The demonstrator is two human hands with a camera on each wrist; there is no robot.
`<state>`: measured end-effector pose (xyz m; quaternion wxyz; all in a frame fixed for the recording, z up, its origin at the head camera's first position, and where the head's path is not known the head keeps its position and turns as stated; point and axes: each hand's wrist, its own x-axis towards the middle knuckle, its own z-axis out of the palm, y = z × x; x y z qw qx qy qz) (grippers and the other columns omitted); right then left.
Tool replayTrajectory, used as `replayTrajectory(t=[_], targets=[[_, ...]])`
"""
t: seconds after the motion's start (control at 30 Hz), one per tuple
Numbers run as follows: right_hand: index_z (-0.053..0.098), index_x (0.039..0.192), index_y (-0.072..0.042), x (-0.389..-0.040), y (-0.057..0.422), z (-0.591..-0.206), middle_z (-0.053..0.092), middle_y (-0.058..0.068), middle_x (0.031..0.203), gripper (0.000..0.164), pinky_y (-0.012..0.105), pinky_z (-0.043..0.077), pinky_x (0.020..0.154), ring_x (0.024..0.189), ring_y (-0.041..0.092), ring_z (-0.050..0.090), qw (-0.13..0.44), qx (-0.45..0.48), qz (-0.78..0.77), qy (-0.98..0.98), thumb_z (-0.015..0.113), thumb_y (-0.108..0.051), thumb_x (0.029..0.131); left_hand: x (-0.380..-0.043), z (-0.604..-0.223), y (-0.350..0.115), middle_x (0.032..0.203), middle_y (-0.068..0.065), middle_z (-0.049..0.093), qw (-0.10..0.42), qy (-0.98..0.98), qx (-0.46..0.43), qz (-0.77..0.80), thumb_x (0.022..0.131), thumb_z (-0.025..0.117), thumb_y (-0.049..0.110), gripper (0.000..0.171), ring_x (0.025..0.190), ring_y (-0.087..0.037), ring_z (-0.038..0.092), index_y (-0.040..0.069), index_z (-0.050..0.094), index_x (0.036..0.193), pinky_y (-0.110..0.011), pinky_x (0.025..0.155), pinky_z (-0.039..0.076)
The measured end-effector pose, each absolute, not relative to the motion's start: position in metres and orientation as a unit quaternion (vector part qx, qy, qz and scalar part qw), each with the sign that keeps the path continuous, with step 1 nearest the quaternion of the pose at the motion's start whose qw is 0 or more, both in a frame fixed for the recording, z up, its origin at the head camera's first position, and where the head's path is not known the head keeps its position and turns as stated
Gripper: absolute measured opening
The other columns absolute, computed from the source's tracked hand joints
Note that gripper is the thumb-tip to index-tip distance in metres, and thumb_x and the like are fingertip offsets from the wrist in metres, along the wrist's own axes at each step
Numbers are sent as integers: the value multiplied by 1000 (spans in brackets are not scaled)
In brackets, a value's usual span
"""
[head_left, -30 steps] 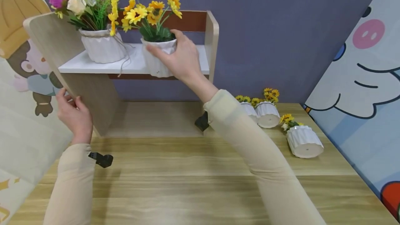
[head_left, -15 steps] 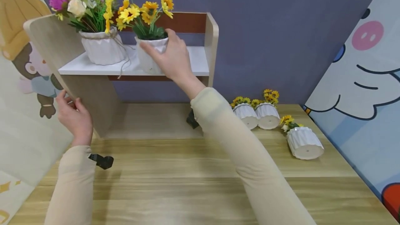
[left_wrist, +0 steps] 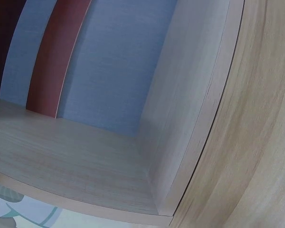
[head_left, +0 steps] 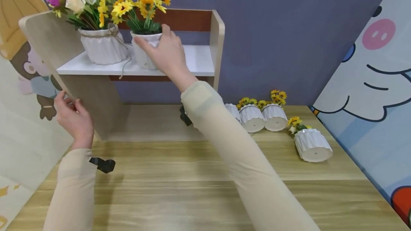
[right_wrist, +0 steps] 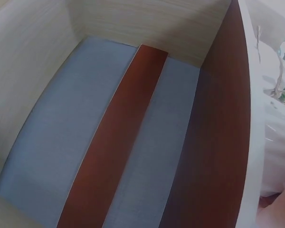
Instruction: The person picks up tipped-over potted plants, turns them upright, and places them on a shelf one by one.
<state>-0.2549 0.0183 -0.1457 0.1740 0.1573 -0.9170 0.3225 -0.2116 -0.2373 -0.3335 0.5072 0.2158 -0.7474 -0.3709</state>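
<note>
My right hand (head_left: 168, 51) grips a white ribbed flowerpot (head_left: 142, 52) of yellow daisy-like flowers (head_left: 123, 8), thumb on its front and fingers round its right side. The pot is upright at the front of the white upper board of a small wooden shelf (head_left: 197, 61). Just left of it stands another white flowerpot (head_left: 104, 49), tied with twine and filled with mixed flowers (head_left: 75, 3). My left hand (head_left: 75, 120) holds the front edge of the shelf's left side panel (head_left: 93, 102). In the right wrist view, the held pot (right_wrist: 278, 152) shows only at the right edge.
Several white flowerpots lie tipped on the table (head_left: 179, 188) right of the shelf: one behind my sleeve, a pair with yellow flowers (head_left: 253, 118) (head_left: 275, 117), and one nearer (head_left: 313, 145). The shelf's lower compartment (head_left: 151, 117) has a wooden base. A grey-blue wall (head_left: 273, 27) stands behind.
My right hand has carried the yellow-flowered pot leftward along the shelf, closer to the mixed-flower pot. Another tipped pot now shows past my right sleeve. The left hand keeps its place.
</note>
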Motion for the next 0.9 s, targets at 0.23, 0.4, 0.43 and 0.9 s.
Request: replayTrajectory(t=[0.23, 0.4, 0.43, 0.9], targets=[[14, 145, -17, -261, 11, -136, 39, -1, 139, 96, 25, 43, 87, 120, 12, 44, 135, 125, 267, -946, 37, -78, 74, -212, -331, -234, 114, -5, 56, 504, -749, 211, -375, 94, 41, 31, 31, 98, -18, 55, 36, 42, 125, -23, 85, 42], [11, 145, -19, -264, 4, -135, 38, -3, 139, 97, 24, 46, 79, 115, 12, 47, 118, 108, 244, -956, 35, -80, 73, -211, -331, -234, 112, -5, 57, 503, -746, 221, -377, 94, 41, 31, 31, 94, -17, 55, 39, 41, 124, -18, 80, 40], [11, 145, -20, -265, 3, -135, 38, -4, 139, 97, 24, 46, 78, 114, 12, 47, 116, 106, 244, -957, 35, -80, 73, -211, -331, -234, 111, -5, 57, 501, -745, 225, -379, 94, 40, 31, 31, 94, -16, 55, 41, 41, 124, -17, 80, 39], [10, 145, -26, -274, -8, -140, 35, -9, 139, 96, 25, 45, 73, 105, 11, 51, 119, 101, 276, -949, 38, -80, 71, -214, -334, -235, 90, 21, 48, 530, -731, 218, -372, 93, 42, 30, 29, 81, -4, 53, 42, 45, 119, -13, 72, 37]])
